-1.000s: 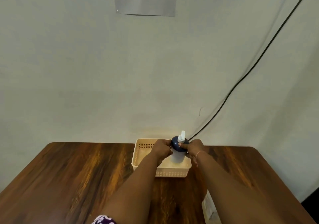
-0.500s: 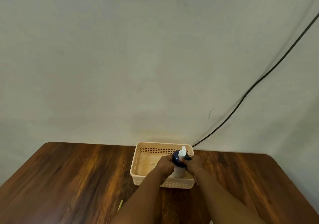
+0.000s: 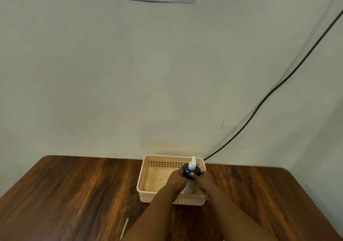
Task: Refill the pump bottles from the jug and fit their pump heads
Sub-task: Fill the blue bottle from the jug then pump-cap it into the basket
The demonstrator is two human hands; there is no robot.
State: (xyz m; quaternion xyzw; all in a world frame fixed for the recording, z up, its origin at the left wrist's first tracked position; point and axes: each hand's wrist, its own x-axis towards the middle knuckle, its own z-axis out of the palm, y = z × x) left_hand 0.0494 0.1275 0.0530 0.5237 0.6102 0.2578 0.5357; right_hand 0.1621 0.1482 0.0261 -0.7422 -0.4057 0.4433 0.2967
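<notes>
1 white plastic pump bottle (image 3: 189, 186), dark-blue domed collar: we are holding it upright inside 1 beige perforated plastic basket (image 3: 146, 168) on the brown wooden table (image 3: 74, 194), left hand (image 3: 177, 181) and right hand (image 3: 205, 180) both curling round it. 1 black cable (image 3: 259, 107) is hanging behind.

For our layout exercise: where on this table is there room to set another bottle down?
Bare table lies left of the basket and right of it, out to the edges. The basket's left half is free too. Crowded: its right end, where left hand and right hand grip the bottle.
</notes>
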